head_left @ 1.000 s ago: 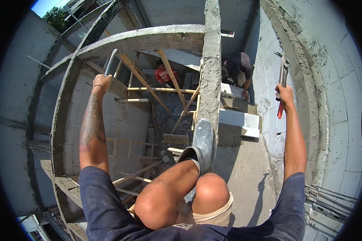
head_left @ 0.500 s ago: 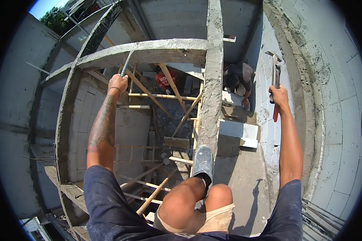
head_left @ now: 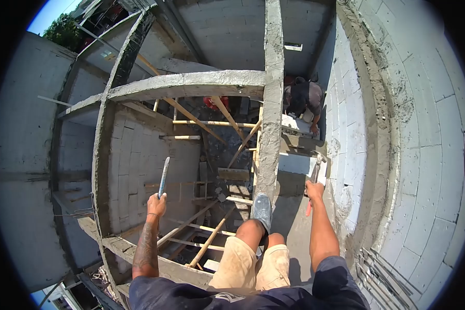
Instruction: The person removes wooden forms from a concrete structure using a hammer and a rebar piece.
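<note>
A dull grey metal rod [head_left: 163, 177] is gripped in the left hand [head_left: 156, 204], and a tool [head_left: 315, 170] of worn metal with red-coated handles is gripped in the right hand [head_left: 314, 190]. The beam [head_left: 272, 103] underfoot is made of rough, crumbly grey concrete, while the walls [head_left: 423, 103] are built of pale, matt blocks smeared with coarse mortar. The props [head_left: 212, 240] below are seen as bare, unpainted wood, and the shorts [head_left: 253, 263] as matt beige cloth.

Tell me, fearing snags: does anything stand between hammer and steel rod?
Yes: the raised leg and concrete beam lie between the hammer in the right hand and the steel rod in the left hand.
</note>
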A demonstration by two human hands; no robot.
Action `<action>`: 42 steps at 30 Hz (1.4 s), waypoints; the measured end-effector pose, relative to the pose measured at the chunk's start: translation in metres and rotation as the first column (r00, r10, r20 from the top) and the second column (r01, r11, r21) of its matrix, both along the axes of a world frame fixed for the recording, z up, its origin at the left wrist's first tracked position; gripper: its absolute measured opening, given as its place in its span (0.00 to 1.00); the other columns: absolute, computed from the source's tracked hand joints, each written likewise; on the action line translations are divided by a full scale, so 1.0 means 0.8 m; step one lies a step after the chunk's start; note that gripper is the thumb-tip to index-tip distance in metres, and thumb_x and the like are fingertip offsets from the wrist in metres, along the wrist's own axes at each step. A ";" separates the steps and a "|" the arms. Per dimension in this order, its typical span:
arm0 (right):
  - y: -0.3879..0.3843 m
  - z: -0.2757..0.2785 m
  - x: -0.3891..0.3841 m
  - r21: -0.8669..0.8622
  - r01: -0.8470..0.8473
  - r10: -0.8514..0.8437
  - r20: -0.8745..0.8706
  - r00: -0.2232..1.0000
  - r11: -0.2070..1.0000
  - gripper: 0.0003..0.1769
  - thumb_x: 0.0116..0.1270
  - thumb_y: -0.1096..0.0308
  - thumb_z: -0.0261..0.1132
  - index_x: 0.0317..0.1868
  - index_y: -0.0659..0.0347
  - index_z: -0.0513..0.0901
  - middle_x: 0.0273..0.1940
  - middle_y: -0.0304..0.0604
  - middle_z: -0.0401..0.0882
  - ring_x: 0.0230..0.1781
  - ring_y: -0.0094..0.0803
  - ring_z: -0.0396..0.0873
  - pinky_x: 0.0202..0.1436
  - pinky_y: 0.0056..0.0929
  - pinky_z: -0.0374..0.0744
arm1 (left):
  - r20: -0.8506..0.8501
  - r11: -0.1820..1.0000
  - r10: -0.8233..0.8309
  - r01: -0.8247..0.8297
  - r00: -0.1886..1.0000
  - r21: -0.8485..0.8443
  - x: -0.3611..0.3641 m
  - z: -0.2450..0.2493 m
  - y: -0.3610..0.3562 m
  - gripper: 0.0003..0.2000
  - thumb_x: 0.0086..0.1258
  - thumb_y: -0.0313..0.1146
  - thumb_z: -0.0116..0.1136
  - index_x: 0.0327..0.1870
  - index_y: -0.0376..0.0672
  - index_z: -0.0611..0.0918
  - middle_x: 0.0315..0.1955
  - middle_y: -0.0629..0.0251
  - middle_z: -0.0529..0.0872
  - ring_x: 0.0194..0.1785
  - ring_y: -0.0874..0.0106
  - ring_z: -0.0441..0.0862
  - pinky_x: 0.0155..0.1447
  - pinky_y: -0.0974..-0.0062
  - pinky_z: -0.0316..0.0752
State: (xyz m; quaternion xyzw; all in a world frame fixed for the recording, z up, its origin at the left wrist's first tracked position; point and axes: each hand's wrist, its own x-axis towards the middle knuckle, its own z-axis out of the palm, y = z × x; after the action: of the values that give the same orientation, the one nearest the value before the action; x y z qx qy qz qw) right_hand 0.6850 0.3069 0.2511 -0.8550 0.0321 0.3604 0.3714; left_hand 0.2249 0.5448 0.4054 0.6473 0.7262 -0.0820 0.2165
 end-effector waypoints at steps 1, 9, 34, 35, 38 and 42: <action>0.003 0.004 -0.006 0.031 0.019 -0.017 -0.050 0.999 0.999 0.08 0.48 0.70 0.61 0.22 0.67 0.73 0.15 0.42 0.72 0.11 0.27 0.71 0.15 0.27 0.70 | -0.034 0.999 0.047 -0.046 0.998 0.023 -0.021 0.024 0.009 0.18 0.62 0.45 0.52 0.29 0.34 0.78 0.24 0.48 0.80 0.34 0.53 0.79 0.40 0.60 0.71; 0.002 0.126 -0.007 0.069 -0.004 0.007 -0.036 0.999 0.998 0.06 0.47 0.72 0.59 0.19 0.65 0.71 0.14 0.38 0.68 0.10 0.24 0.67 0.14 0.26 0.65 | 0.045 0.883 0.318 -0.314 0.947 0.349 -0.124 0.083 0.067 0.18 0.65 0.44 0.49 0.29 0.33 0.76 0.26 0.47 0.80 0.35 0.51 0.78 0.41 0.60 0.70; -0.143 0.177 0.015 -0.147 0.274 -0.303 -0.236 0.923 0.950 0.10 0.56 0.70 0.60 0.25 0.70 0.76 0.18 0.44 0.74 0.15 0.31 0.73 0.17 0.31 0.71 | 0.029 0.749 0.655 -0.654 0.755 0.107 -0.051 0.123 -0.119 0.22 0.61 0.45 0.51 0.40 0.30 0.80 0.38 0.43 0.81 0.46 0.50 0.76 0.52 0.61 0.68; -0.129 0.176 0.022 -0.102 0.323 -0.339 -0.251 0.907 0.941 0.10 0.56 0.69 0.60 0.25 0.70 0.76 0.18 0.43 0.73 0.15 0.31 0.73 0.17 0.31 0.70 | -0.022 0.783 0.614 -0.605 0.789 0.144 -0.049 0.119 -0.111 0.22 0.61 0.46 0.51 0.39 0.30 0.80 0.38 0.43 0.81 0.47 0.50 0.76 0.53 0.61 0.68; -0.093 0.201 0.050 -0.104 0.329 -0.345 -0.249 0.905 0.939 0.10 0.55 0.69 0.60 0.24 0.69 0.76 0.18 0.43 0.73 0.14 0.30 0.72 0.17 0.30 0.70 | 0.121 0.707 0.698 -0.706 0.706 0.040 -0.048 0.088 -0.100 0.22 0.61 0.46 0.51 0.39 0.30 0.81 0.38 0.42 0.81 0.47 0.50 0.76 0.53 0.62 0.67; -0.040 0.222 0.110 -0.019 0.233 -0.233 -0.155 0.960 0.972 0.10 0.52 0.69 0.60 0.22 0.69 0.75 0.16 0.42 0.72 0.13 0.29 0.71 0.16 0.28 0.69 | 0.303 0.473 0.864 -0.856 0.403 -0.210 0.028 0.098 -0.052 0.19 0.62 0.41 0.55 0.38 0.28 0.79 0.33 0.48 0.83 0.39 0.58 0.79 0.47 0.66 0.71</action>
State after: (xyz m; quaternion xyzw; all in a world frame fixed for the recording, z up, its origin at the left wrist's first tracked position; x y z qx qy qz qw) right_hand 0.7726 0.2750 0.4284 -0.8147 0.1617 0.3798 0.4073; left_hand 0.2475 0.5031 0.4836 0.1825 0.8990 0.1561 0.3663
